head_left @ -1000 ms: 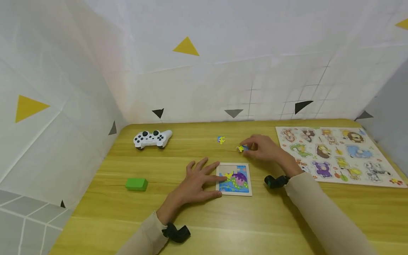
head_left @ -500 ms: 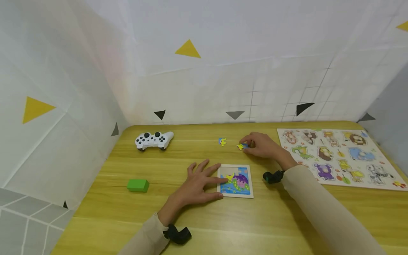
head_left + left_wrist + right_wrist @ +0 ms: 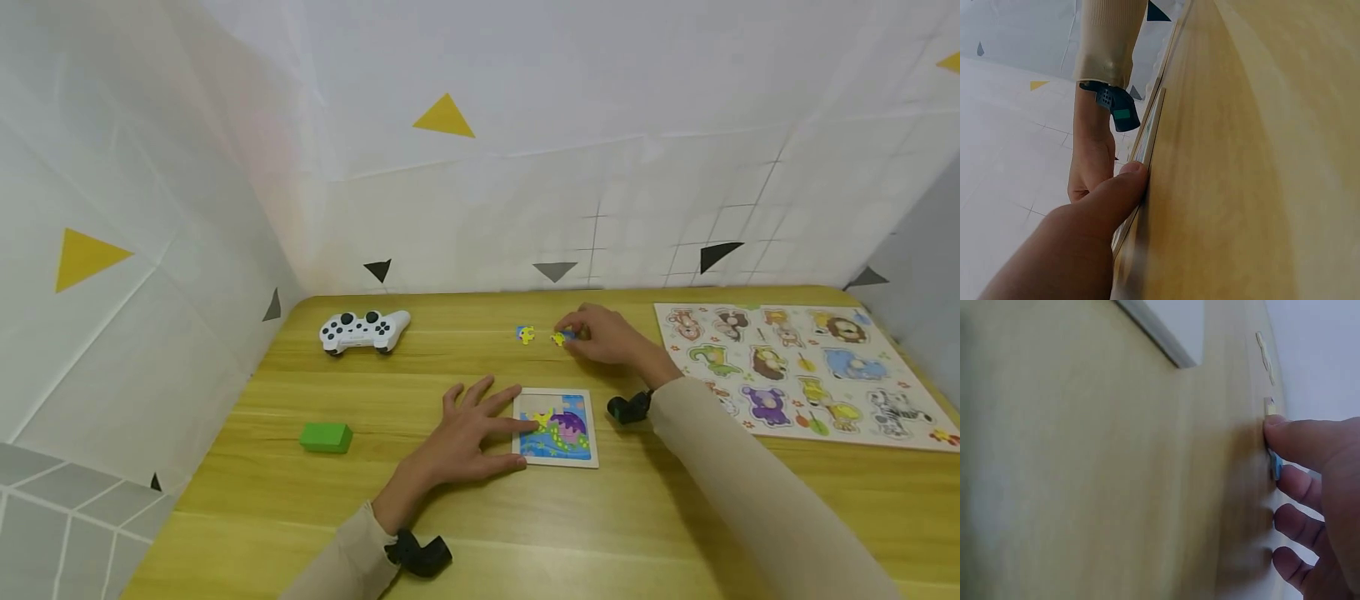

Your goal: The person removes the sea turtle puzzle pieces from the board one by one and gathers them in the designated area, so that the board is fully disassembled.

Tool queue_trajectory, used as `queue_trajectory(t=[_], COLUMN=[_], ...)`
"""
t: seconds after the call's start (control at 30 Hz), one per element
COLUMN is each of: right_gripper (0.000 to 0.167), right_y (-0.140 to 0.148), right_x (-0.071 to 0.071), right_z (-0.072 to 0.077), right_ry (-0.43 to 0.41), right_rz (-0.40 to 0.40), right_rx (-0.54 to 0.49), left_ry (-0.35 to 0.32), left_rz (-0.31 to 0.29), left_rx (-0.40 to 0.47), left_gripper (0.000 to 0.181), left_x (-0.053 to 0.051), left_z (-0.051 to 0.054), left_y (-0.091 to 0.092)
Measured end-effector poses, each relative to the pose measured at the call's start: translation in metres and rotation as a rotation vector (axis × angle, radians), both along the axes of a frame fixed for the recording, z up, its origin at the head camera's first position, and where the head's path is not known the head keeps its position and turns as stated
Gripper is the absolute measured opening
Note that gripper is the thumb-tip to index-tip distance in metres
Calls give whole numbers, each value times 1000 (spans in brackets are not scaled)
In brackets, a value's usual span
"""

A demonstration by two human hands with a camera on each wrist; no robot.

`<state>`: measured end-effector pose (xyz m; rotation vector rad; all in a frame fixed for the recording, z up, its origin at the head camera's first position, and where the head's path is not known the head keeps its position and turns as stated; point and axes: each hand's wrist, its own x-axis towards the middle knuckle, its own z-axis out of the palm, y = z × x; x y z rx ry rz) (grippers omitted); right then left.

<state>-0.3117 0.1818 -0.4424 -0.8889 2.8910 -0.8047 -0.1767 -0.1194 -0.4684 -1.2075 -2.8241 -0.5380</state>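
Beyond the frame [image 3: 558,463], whose left side the left hand [image 3: 468,437] touches with fingers spread, the right hand [image 3: 611,335] pinches a piece [image 3: 558,339], probably light, stiff and best held by opposite edges.

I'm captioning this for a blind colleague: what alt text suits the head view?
A person's right hand pinches a puzzle piece beside a second piece, while the left hand, fingers spread, touches a partly filled framed puzzle. On the yellowish table, a white game controller and green block sit to the left, an animal board to the right.
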Motion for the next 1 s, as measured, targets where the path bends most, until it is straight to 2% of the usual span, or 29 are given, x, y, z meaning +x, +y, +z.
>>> queue_trajectory(t=[1.0], right_gripper=[33], right_y=[-9], right_x=[-11], right_z=[-7], right_ry=[40], right_rz=[-20], right_rx=[-11], left_ry=[18], left_rz=[-4], left_rx=[19], left_gripper=[49], left_x=[-1], left_z=[-1], left_y=[0])
